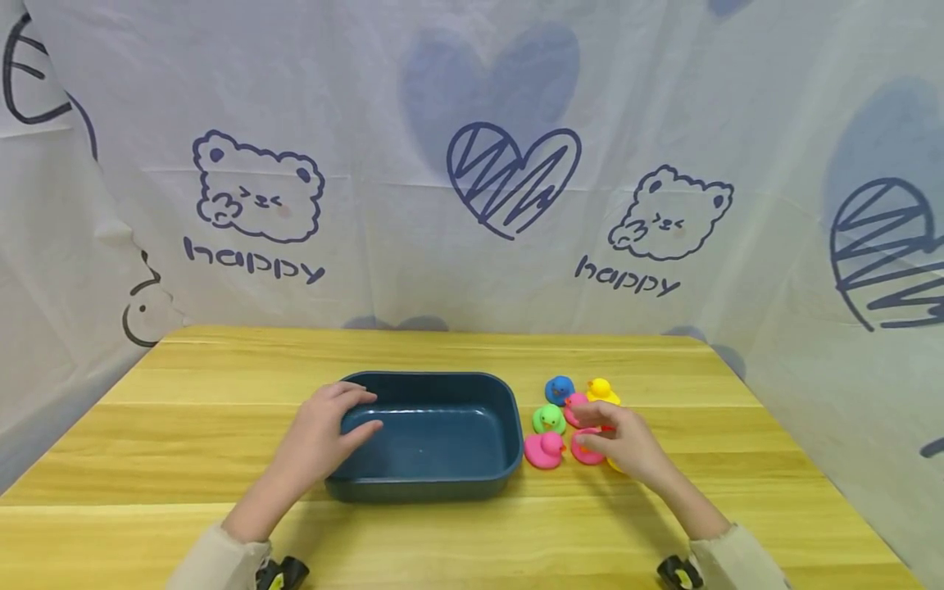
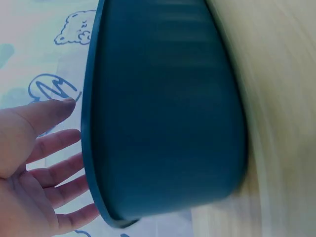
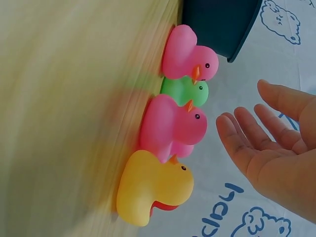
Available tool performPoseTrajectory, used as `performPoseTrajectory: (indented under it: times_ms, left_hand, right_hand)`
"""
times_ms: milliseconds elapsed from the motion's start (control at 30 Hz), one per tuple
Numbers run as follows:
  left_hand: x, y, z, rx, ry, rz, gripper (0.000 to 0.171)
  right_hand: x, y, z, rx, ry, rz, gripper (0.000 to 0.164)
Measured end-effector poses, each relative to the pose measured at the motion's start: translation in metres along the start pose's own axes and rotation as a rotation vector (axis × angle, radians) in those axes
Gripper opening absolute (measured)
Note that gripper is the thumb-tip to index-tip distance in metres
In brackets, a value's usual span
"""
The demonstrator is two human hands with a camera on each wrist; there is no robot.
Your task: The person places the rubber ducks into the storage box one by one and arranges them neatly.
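Rubber ducks (image 1: 544, 451) | head view, lower half, right of centre | just under right hand (image 1: 630, 442), the nearer; left hand (image 1: 324, 430) across, at tub's (image 1: 424, 490) left end | both relaxed, grasping nothing

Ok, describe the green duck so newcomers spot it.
On the wooden table, find the dark basin. Just right of it, the green duck sits between a blue duck behind and a pink duck in front. It is the only green duck visible.

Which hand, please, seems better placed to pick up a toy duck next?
Likely the right hand: it hovers by the ducks, while the left hand is at the opposite end of the tub.
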State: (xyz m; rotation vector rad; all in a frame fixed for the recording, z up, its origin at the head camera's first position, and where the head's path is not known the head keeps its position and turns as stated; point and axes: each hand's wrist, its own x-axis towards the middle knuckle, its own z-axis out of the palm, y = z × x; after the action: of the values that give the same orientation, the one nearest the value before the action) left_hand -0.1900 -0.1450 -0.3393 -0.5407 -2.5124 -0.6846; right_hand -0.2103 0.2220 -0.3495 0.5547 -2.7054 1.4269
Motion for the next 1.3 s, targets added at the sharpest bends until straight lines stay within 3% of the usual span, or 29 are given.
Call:
performPoseTrajectory:
  times_ms: [633,1100,1300]
  left_hand:
    - [-0.007,-0.021,-0.007,-0.077,-0.010,-0.138,0.027]
    - [-0.010,-0.035,-0.015,-0.263,-0.032,-0.249,0.029]
    - [-0.012,-0.042,-0.017,-0.346,-0.072,-0.320,0.031]
  right_hand:
    - [0.003,0.006,0.006,0.011,-0.062,0.001,0.032]
    - [0.009,0.007,0.014,0.000,-0.112,-0.052,0.031]
    - [0.011,0.008,0.018,-0.026,-0.141,-0.040,0.031]
